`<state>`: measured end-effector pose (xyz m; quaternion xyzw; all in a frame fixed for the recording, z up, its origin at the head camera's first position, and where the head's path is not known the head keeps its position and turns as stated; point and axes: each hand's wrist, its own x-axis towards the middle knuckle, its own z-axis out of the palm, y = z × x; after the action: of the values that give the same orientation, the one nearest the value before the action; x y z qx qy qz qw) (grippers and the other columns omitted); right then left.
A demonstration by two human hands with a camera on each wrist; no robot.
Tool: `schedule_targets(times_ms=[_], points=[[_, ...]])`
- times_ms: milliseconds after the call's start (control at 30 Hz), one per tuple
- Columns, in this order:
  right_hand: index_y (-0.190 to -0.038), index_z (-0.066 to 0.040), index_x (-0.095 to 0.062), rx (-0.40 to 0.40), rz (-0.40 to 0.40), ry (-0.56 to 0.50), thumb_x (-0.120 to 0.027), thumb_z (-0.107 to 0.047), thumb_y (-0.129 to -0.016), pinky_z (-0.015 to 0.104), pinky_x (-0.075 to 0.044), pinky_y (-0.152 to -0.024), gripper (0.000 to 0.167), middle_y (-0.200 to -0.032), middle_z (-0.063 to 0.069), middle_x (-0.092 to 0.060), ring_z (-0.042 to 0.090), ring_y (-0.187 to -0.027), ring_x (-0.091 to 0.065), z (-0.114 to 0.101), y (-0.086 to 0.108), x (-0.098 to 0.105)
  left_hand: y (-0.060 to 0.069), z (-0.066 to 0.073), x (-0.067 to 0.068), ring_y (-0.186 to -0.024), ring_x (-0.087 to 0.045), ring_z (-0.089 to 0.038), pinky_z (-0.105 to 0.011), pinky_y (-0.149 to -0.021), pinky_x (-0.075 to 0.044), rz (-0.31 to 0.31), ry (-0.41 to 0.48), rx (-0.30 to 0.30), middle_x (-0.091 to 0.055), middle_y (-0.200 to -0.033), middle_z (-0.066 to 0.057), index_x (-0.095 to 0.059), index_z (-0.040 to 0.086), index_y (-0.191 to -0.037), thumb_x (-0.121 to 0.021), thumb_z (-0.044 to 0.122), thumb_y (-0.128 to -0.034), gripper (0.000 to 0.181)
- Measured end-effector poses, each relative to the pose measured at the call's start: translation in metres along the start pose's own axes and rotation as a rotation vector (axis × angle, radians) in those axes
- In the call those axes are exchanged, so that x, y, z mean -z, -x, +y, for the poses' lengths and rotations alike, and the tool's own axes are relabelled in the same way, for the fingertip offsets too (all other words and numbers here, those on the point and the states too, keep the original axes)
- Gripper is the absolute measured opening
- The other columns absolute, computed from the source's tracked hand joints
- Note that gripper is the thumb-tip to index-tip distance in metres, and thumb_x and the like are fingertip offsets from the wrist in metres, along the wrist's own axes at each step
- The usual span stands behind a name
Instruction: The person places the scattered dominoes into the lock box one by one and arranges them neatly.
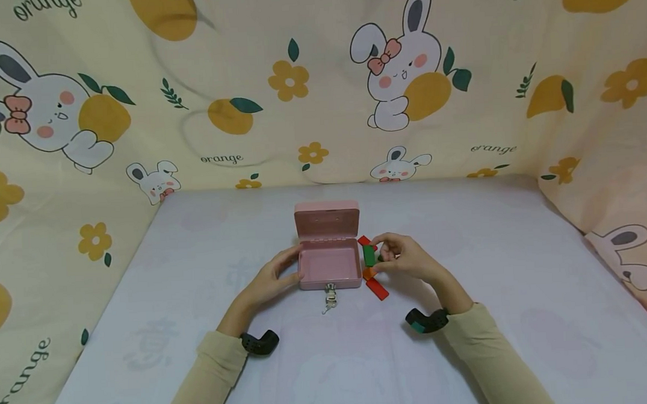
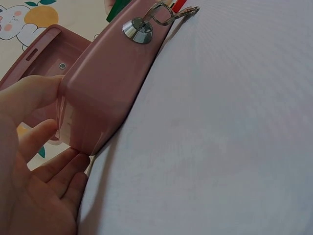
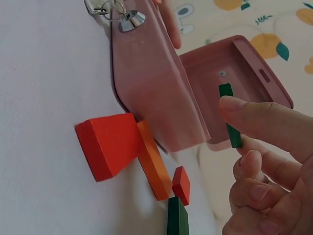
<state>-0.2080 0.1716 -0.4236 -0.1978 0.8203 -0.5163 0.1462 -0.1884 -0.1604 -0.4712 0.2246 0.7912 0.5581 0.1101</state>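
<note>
A pink cash box stands with its lid raised and its inside facing up. Keys on a ring hang from the lock at its front. At the box's left end, my left hand holds the wall, thumb and fingers against it. Just beyond the right wall, my right hand pinches a green block between thumb and finger, held above the table. Below it lie a red block, an orange block, a smaller-looking red block and another green block.
The loose blocks lie close along the box's right side. A white cloth covers the table. Behind and beside it hangs a patterned curtain with rabbits and oranges. Each wrist wears a black band device.
</note>
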Motion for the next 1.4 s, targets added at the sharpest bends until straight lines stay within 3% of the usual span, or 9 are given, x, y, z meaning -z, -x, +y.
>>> schedule_targets(times_ms=[1033,1400], points=[[-0.120,0.008,-0.054,0.018,-0.015,-0.064,-0.076,0.000,-0.076,0.015,-0.039,-0.054,0.050,-0.070,-0.003,-0.046,0.005,-0.061,-0.043,-0.009,-0.013,-0.027,0.000,0.000,0.001,-0.145,-0.031,-0.042,-0.055,-0.121,-0.022,-0.001,-0.003,0.002,-0.032,-0.156,-0.023,-0.029,0.004,-0.150,-0.058,0.006,-0.0937,0.064],[-0.120,0.007,-0.055,0.027,-0.010,-0.021,-0.077,-0.002,-0.077,0.016,-0.036,-0.054,0.049,-0.071,-0.001,-0.042,0.006,-0.063,-0.041,-0.017,-0.017,-0.037,0.001,0.000,0.000,-0.146,-0.028,-0.041,-0.055,-0.122,-0.020,-0.004,-0.007,0.013,-0.028,-0.158,-0.022,-0.026,0.005,-0.152,-0.055,0.006,-0.0951,0.064]])
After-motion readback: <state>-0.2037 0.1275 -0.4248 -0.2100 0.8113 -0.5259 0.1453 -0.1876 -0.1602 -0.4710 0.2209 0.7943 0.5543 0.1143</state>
